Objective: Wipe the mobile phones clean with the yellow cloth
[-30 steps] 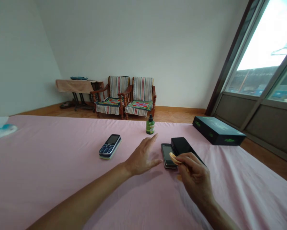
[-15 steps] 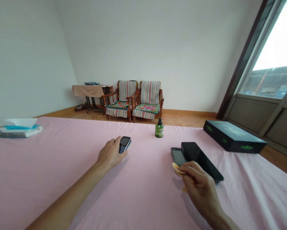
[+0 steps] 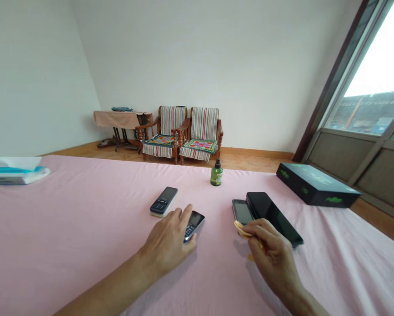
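Observation:
My left hand (image 3: pixel 170 241) is closed round the sides of a small keypad phone (image 3: pixel 194 221), fingers over its left edge and thumb at its lower right. Just beyond lies another keypad phone (image 3: pixel 164 201), face up on the pink cloth. In my right hand (image 3: pixel 274 250) is a folded yellow cloth (image 3: pixel 242 229), pinched between thumb and fingers. This cloth is at the near end of a grey-screened phone (image 3: pixel 243 211), whose lower part is hidden. Beside that phone lies a large black tablet-like device (image 3: pixel 272 215), partly behind my right hand.
A green bottle with a black top (image 3: pixel 217 173) stands near the far edge of the pink sheet (image 3: pixel 101 210). At the right is a black box (image 3: pixel 317 184); a tissue pack (image 3: pixel 15 173) lies far left. Two wooden chairs (image 3: pixel 200 136) stand beyond.
My left hand has moved nearer and to the right with a keypad phone, and the other keypad phone now shows behind it. My right hand stays almost in place with the yellow cloth.

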A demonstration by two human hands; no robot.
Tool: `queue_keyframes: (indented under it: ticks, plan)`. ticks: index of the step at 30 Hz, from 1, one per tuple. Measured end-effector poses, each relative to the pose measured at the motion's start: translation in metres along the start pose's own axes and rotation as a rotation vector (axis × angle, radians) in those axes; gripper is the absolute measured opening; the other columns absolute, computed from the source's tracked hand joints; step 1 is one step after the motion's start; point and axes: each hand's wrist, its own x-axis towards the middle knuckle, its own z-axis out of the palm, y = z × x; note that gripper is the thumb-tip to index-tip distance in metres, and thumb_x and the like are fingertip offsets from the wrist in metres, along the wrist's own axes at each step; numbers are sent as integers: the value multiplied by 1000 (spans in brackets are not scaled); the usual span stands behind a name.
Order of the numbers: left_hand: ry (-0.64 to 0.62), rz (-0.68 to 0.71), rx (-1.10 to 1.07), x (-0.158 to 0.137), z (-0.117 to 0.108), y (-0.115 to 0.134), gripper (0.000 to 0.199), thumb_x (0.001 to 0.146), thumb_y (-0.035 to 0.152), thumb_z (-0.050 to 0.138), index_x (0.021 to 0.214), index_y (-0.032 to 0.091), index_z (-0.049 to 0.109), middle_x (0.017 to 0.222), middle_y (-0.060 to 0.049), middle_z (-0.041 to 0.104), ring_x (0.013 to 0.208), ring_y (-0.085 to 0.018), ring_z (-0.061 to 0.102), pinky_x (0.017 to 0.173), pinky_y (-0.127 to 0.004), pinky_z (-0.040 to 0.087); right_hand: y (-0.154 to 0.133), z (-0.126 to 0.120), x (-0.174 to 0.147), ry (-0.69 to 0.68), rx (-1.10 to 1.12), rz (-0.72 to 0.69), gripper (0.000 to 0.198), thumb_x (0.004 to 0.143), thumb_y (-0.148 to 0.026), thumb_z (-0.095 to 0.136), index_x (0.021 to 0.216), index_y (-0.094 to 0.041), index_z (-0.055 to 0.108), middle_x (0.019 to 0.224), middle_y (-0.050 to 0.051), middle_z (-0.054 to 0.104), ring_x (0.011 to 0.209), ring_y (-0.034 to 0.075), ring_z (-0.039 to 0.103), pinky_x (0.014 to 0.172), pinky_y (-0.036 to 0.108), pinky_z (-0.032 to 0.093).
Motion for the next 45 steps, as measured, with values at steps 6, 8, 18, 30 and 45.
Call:
queue_keyframes:
  ticks: [6,8,18,30,45]
  plan:
    - [-205,55,-292,-27,-2,31,81,71,31,70,143,23,33,117,-9,57,101,-28,61,92,-38,50,-3,2,1,0,-11,-7,25,82,-10,47,82,-18,71,77,4,61,60,13,56,49,23,38]
    - [-263,73,-401,-30,-4,36,93,65,39,79,144,23,33,123,-10,56,107,-29,59,97,-40,48,-5,2,1,3,-9,0,26,82,-10,46,81,-18,70,76,4,61,59,13,56,49,23,39]
    - [-335,324,-567,-2,12,2,122,47,65,84,145,15,29,147,-19,36,134,-40,32,113,-54,25,-5,10,-2,-108,27,35,26,83,-9,45,83,-17,70,79,5,61,68,16,58,58,25,44]
    - [-340,413,-549,-2,16,9,121,46,68,82,144,18,32,143,-16,41,128,-39,37,112,-53,24,-4,31,-7,-435,56,41,45,87,1,38,117,-20,63,100,8,54,88,19,56,77,33,49]
    - [-300,353,-528,-3,17,13,118,40,66,84,137,16,40,130,-14,47,118,-37,42,108,-53,31,-27,15,-24,-621,-79,-54,39,89,-3,42,120,-20,59,101,10,58,87,23,53,75,40,50]
